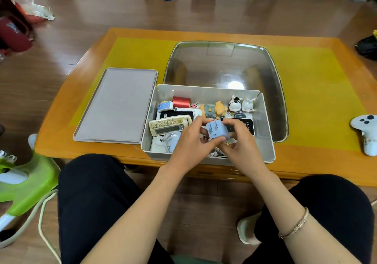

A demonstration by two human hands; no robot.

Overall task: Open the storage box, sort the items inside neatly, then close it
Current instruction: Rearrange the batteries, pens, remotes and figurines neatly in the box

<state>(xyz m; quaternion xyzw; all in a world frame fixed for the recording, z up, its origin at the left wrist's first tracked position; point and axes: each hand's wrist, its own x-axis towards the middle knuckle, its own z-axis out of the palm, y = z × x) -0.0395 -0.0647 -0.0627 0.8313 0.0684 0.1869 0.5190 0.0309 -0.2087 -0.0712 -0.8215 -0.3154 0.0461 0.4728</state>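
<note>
Head view: both hands, left (190,141) and right (240,141), pinch a blue plug (216,129) between curled fingers (212,141) above the open box (267,133). A remote (170,125) lies just left of the fingers; the lid (116,104) rests on the tabletop (318,92), farther left.

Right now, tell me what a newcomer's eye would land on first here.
Both hands, left hand and right hand, hold a pale blue plug adapter over the open storage box at the table's near edge. Its grey lid lies flat to the left; two white rabbit figurines stand in the far right corner.
</note>
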